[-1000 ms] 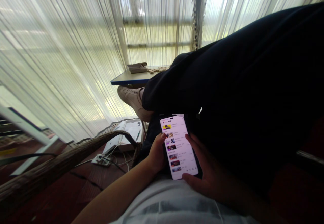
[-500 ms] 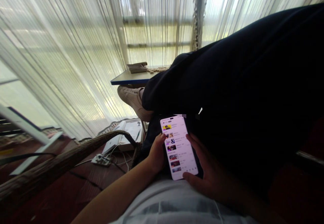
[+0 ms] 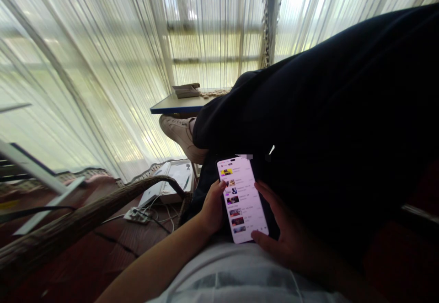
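A smartphone [image 3: 244, 202] lies tilted over my lap, its lit screen showing a list of small pictures with text. Its left edge is gripped by my left hand [image 3: 213, 204], with the thumb over the screen's rim and the other fingers hidden behind. At the lower right, my right hand [image 3: 279, 223] frames the phone, with the thumb on the bottom part of the screen and a fingertip against the right edge. Its remaining fingers are lost in shadow. Dark trousers [image 3: 308, 102] surround the phone on the far and right sides.
A pale shoe [image 3: 180, 131] sticks out by a blue-edged table [image 3: 168, 105], which bears a brown box [image 3: 186, 90] and small wooden pieces [image 3: 214, 93]. A curved wooden armrest [image 3: 103, 207] runs along the left. Beyond it are a power strip [image 3: 137, 215] with cables and an open white box [image 3: 178, 177].
My right hand has shifted slightly right, its thumb sliding a little along the screen's bottom. The curtain at the left has swayed. My left hand and the phone look unmoved.
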A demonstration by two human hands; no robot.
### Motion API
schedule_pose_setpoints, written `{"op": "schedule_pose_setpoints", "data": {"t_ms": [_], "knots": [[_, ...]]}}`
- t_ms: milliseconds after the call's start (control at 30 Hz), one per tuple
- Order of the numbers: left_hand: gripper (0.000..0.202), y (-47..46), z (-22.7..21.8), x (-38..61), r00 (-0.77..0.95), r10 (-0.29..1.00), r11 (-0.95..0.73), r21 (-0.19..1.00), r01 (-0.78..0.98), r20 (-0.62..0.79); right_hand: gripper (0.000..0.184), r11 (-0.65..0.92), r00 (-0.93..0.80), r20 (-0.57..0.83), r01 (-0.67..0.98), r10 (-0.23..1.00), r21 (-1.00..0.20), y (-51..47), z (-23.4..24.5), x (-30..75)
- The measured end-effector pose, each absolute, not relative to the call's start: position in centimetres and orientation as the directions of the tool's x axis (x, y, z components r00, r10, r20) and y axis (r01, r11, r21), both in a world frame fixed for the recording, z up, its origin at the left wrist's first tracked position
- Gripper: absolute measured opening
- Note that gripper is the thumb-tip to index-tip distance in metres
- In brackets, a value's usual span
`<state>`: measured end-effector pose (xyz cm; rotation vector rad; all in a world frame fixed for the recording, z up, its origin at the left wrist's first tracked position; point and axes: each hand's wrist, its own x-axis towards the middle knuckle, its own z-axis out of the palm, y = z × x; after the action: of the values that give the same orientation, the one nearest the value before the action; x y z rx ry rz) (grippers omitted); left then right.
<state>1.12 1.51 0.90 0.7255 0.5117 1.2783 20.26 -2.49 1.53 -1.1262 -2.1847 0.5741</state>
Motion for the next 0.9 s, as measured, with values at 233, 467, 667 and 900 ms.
{"op": "schedule_pose_setpoints", "data": {"t_ms": [233, 467, 667, 900], "knots": [[0.055, 1.45, 1.12, 1.21, 0.225, 0.973, 0.115, 0.734, -0.67, 0.053, 0.086, 0.501, -0.429, 0.295, 0.522, 0.854, -0.69, -2.61, 1.42, 20.28], [0.053, 1.52, 1.21, 1.2, 0.22, 0.974, 0.119, 0.727, -0.676, 0.045, 0.085, 0.512, -0.422, 0.32, 0.499, 0.848, -0.699, -2.65, 1.52, 20.23], [0.053, 1.57, 1.52, 1.25, 0.249, 0.968, 0.148, 0.708, -0.691, 0.04, 0.083, 0.513, -0.422, 0.319, 0.508, 0.849, -0.693, -2.49, 1.35, 20.23], [0.052, 1.61, 1.82, 1.25, 0.265, 0.964, 0.179, 0.685, -0.706, 0.022, 0.087, 0.525, -0.434, 0.319, 0.523, 0.842, -0.671, -2.56, 1.79, 20.2]]}}
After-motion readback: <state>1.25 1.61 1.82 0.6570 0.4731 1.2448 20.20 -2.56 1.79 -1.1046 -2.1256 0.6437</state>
